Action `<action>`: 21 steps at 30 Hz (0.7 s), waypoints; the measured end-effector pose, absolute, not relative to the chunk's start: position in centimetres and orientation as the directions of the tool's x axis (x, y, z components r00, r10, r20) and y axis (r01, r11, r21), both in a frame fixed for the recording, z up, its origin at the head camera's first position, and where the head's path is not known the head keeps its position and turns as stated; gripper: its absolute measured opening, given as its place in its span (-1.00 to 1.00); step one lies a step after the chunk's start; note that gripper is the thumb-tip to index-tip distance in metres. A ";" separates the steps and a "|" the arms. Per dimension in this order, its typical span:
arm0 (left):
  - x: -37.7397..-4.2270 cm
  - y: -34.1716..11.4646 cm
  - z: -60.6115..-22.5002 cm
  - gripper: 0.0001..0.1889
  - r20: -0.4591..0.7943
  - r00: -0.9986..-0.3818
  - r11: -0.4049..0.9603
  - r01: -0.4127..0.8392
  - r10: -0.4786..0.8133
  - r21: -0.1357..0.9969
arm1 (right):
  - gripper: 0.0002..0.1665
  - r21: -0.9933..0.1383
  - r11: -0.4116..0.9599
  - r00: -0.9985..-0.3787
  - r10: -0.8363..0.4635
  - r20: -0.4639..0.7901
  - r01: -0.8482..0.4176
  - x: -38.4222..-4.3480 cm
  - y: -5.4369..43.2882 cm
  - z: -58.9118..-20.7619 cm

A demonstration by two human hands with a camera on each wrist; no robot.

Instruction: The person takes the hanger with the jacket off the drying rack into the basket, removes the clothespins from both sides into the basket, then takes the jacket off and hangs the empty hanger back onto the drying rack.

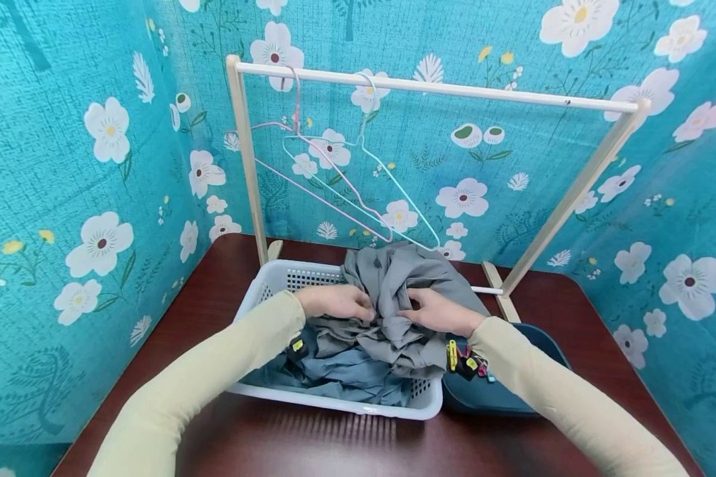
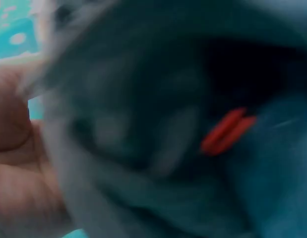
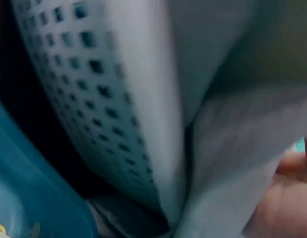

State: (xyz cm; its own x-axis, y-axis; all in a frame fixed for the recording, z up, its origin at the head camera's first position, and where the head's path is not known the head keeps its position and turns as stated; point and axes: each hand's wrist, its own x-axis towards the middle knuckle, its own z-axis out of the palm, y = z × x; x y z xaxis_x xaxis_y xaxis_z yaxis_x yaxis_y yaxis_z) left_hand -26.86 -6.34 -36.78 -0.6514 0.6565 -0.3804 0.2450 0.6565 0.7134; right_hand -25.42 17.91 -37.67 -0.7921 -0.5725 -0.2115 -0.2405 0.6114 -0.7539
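A crumpled grey garment [image 1: 417, 271] lies heaped over the back and right of a white plastic basket [image 1: 334, 399]. My left hand [image 1: 339, 302] grips a fold of it near the middle, fingers curled inward. To the right, my right hand [image 1: 437, 310] pinches another fold between thumb and fingers. Beneath the grey cloth, a blue-grey cloth [image 1: 352, 374] fills the front of the basket. In the blurred left wrist view, grey cloth hangs beside the palm, and a small red-orange clip-like piece [image 2: 227, 131] shows deeper in. The right wrist view has cloth draped over the basket's rim [image 3: 148, 99].
Behind the basket stands a wooden rack [image 1: 441, 87], with a pink hanger [image 1: 346, 179] and a mint hanger [image 1: 401, 190] on its rail. A dark blue bin [image 1: 495, 401] sits right of the basket, with small coloured clips in it. Flowered cloth [image 1: 101, 245] surrounds the brown table [image 1: 262, 440].
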 end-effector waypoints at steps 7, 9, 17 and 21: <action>-27.7 -7.0 -34.8 -0.57 -0.390 -0.687 0.631 0.129 0.613 0.765 | -0.40 -0.841 0.540 -0.826 -0.493 -0.274 -0.043 -26.7 21.4 -35.8; -28.4 -7.7 -33.5 -0.51 -0.388 -0.718 0.632 0.092 0.578 0.770 | -0.38 -0.835 0.550 -0.877 -0.399 -0.266 0.003 -27.2 22.9 -35.3; -31.8 -10.4 -31.8 -0.45 -0.451 -0.788 0.684 -0.052 0.420 0.727 | -0.07 -0.718 0.648 -0.849 -0.205 -0.487 0.255 -29.4 27.5 -36.9; -33.3 -10.5 -32.8 -0.34 -0.500 -0.774 0.659 -0.147 0.388 0.738 | 0.00 -0.723 0.605 -0.803 -0.219 -0.554 0.333 -30.2 27.9 -37.8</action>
State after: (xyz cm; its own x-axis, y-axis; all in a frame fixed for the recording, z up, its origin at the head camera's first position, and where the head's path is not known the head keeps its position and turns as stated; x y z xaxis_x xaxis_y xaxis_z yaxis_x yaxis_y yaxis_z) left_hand -33.32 -10.52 -32.76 -0.7740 0.3879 -0.5005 -0.1469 0.6589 0.7378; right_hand -30.16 27.87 -37.82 -0.8035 -0.2186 -0.5537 0.3334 0.6053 -0.7228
